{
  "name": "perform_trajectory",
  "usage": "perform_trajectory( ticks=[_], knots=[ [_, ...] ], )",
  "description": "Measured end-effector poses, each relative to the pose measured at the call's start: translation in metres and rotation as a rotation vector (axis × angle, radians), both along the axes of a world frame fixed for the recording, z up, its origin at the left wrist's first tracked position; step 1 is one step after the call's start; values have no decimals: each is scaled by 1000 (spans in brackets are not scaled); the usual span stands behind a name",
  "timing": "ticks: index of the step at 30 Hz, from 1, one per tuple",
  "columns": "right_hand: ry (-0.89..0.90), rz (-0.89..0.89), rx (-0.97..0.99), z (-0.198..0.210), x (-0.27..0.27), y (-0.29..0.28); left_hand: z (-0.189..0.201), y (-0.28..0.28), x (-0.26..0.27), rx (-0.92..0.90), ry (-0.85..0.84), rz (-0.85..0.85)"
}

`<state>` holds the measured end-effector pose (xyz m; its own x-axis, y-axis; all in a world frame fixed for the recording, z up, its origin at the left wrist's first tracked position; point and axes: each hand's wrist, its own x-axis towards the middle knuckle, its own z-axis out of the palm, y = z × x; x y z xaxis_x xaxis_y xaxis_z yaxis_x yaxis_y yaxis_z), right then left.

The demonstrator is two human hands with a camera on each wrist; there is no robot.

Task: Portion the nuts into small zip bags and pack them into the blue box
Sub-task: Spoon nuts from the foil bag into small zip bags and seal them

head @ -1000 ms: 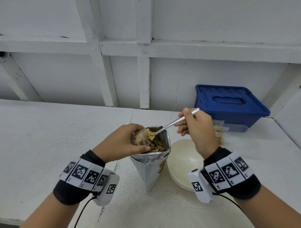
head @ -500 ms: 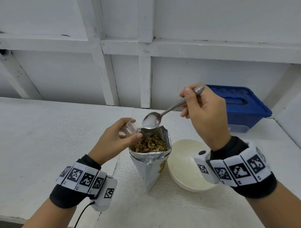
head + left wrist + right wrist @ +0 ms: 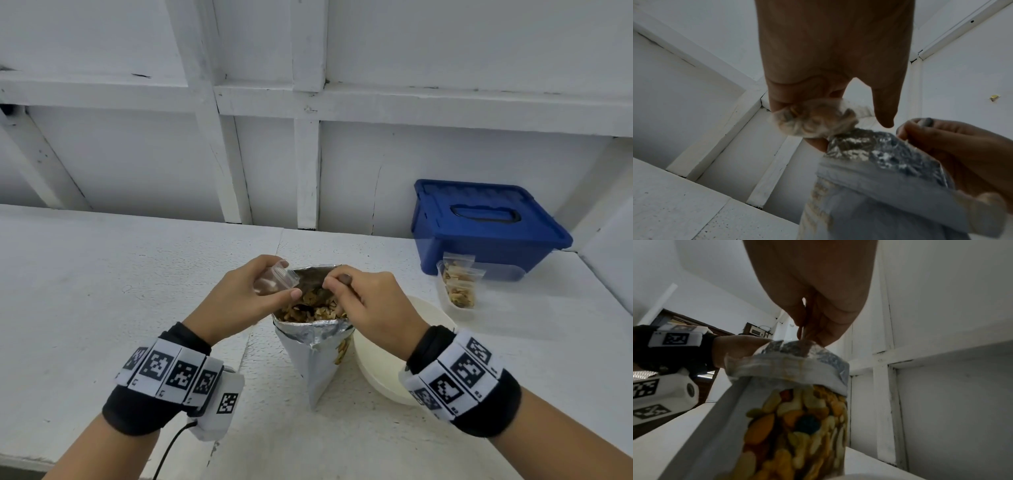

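A foil nut bag [image 3: 318, 356] stands open at the table's middle, full of mixed nuts [image 3: 311, 310]. My left hand [image 3: 239, 301] pinches a small clear zip bag [image 3: 275, 281] with some nuts in it, held at the foil bag's left rim. The same zip bag [image 3: 813, 120] shows in the left wrist view under my fingers. My right hand [image 3: 370, 305] grips a metal spoon [image 3: 346, 280], its bowl plunged down into the nuts and hidden. The blue box [image 3: 486, 226] sits lidded at the back right, with filled zip bags [image 3: 459, 284] leaning before it.
A cream bowl [image 3: 380, 366] sits right of the foil bag, under my right wrist. A white panelled wall [image 3: 308, 154] runs close behind the table. The table's front edge lies just below my forearms.
My right hand, which held the emptied spoon above the zip bag, has dropped and pushed the spoon down into the foil bag. My left hand kept the zip bag beside the rim.
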<state>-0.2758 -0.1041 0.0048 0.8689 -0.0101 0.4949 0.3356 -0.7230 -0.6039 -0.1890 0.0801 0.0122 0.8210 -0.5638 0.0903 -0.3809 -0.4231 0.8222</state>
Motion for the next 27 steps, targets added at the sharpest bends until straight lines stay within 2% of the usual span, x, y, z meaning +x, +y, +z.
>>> perform_trajectory(
  ticks=[5, 16, 22, 27],
  knots=[
    [185, -119, 281, 4, 1, -3, 3, -2, -1, -21, 13, -27],
    [270, -381, 715, 10, 2, -33, 8, 3, 1, 39, -56, -71],
    [196, -398, 799, 22, -5, -50, 14, 6, 7, 270, -269, -173],
    [123, -405, 813, 37, -5, -56, 19, -1, 5, 349, -340, -194]
  ],
)
